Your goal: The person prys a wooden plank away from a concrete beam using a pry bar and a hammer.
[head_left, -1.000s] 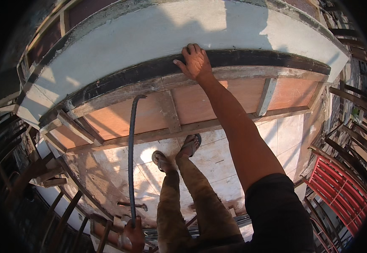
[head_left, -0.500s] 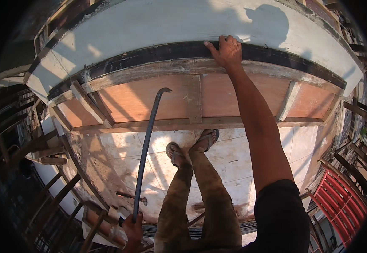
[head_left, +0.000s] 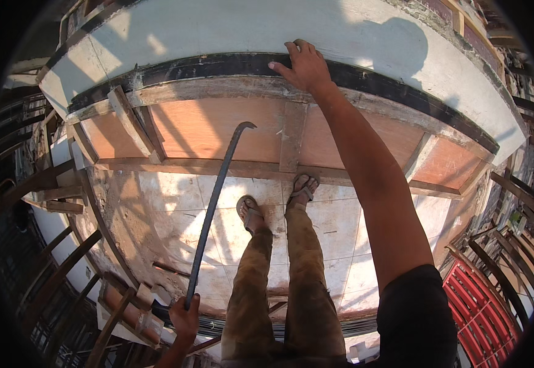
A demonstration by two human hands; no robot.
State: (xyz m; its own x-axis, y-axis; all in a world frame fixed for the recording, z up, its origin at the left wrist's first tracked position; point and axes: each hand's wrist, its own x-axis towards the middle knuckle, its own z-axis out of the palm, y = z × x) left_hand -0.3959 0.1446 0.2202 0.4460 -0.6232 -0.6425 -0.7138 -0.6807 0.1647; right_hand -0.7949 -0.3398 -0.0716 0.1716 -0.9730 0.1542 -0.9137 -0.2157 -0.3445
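A long dark crowbar [head_left: 215, 199] with a hooked far end slants up in front of a wood-framed plywood panel [head_left: 224, 129]. My left hand [head_left: 185, 316] is closed round its lower end, at the lower left. The hook stands over the panel in this view; whether it touches cannot be told. My right arm reaches forward, and my right hand [head_left: 307, 67] lies on the black strip [head_left: 218, 66] along the panel's top edge. Its thumb is spread from the fingers, whose tips reach over towards the pale flat surface [head_left: 248, 27] beyond.
My sandalled feet stand on dirty pale tiles [head_left: 334, 230] close to the panel's bottom rail. Loose timber posts [head_left: 64, 270] crowd the left side. A red slatted rack [head_left: 478, 306] stands at the lower right. Thin dark rods [head_left: 359, 326] lie behind my legs.
My right hand has shifted left along the black strip. My right foot has come nearer the panel's bottom rail. The crowbar stays in my left hand, and the whole view has tilted a little.
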